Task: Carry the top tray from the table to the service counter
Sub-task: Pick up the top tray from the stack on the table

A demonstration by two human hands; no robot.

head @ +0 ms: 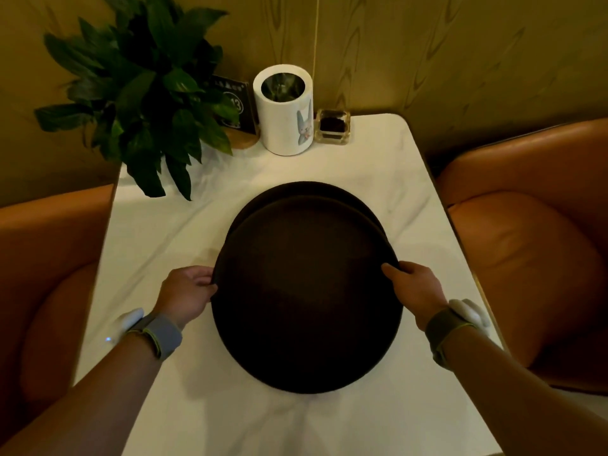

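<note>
So the top tray (306, 291), round and dark, sits over the white table (158, 232), its near edge looking lifted off the tray underneath (306, 189). Left hand (186, 296) and right hand (416, 289) each clamp its rim, one per side. Plant (138, 93), white canister (284, 110) and small glass box (333, 126) sit at the far end.

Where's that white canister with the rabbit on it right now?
In the head view, the white canister stands at the table's far edge by the wall, between the potted plant on its left and a small clear box on its right.
</note>
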